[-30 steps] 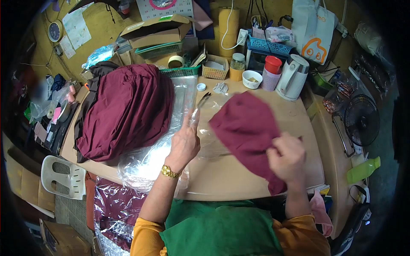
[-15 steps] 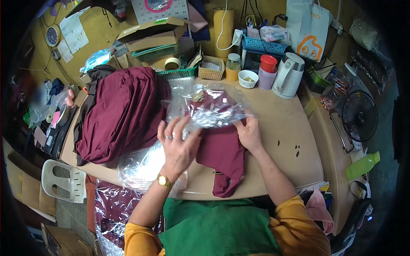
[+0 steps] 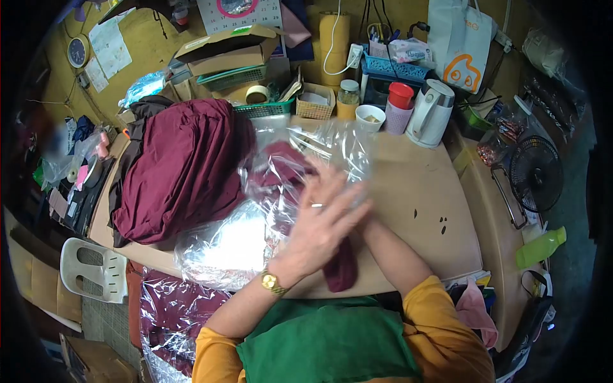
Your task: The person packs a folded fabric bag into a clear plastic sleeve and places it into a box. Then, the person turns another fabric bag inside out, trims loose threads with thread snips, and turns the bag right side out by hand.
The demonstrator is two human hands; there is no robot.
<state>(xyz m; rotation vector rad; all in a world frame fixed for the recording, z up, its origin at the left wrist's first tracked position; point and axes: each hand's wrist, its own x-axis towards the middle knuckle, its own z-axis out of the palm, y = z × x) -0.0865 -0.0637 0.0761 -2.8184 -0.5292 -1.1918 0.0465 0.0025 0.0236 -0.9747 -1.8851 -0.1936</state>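
Note:
A clear plastic bag (image 3: pixel 351 143) lies at the table's middle with a folded maroon garment (image 3: pixel 284 163) partly in it. Part of the maroon cloth extends below my hands toward the near table edge. My left hand (image 3: pixel 322 220), with a ring and a gold watch, is over the bag and cloth, its fingers spread and blurred by motion. Behind it, my right hand (image 3: pixel 368 225) is mostly hidden, so what its fingers hold does not show. Left of my left hand rests a stack of clear plastic bags (image 3: pixel 223 246).
A large heap of maroon cloth (image 3: pixel 182 166) covers the table's left side. Along the back stand a basket (image 3: pixel 316 102), a jar (image 3: pixel 348 100), a white bowl (image 3: pixel 370 119), a red-and-lilac cup (image 3: pixel 398 108) and a white kettle (image 3: pixel 431 115). A fan (image 3: pixel 536 172) is at right.
My left hand has moved right and crossed in front of my right hand. The bag and the maroon garment have shifted, with the garment more to the left and bunched.

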